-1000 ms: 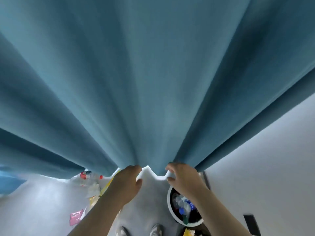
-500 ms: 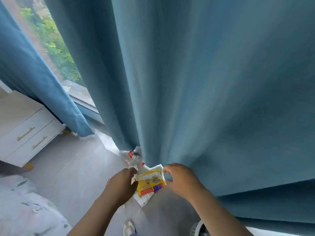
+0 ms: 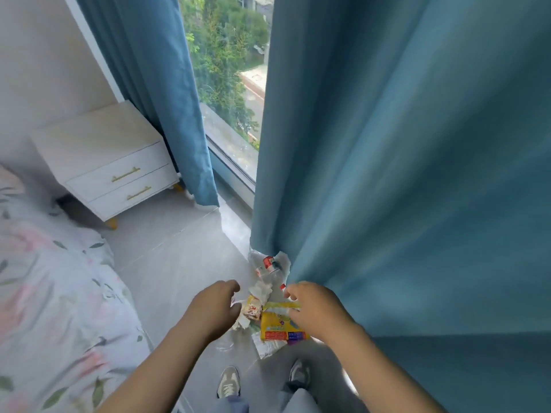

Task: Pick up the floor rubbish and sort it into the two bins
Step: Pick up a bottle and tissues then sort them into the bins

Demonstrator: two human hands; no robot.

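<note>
Several pieces of rubbish lie on the floor (image 3: 179,263) near its window edge, at the blue curtain (image 3: 387,174) hem: a yellow packet (image 3: 278,327), a crushed bottle (image 3: 269,265) and white tissue (image 3: 262,289). Beside them the left hand (image 3: 213,310) hovers, fingers loosely curled, holding nothing. The right hand (image 3: 316,311) bends over the packet; I cannot tell whether it grips anything.

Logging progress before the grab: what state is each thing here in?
left hand: fingers loosely curled, holding nothing
right hand: over the yellow packet, grip unclear
yellow packet: lying flat
plastic bottle: lying on its side
nightstand drawers: both closed
curtains: parted
</note>
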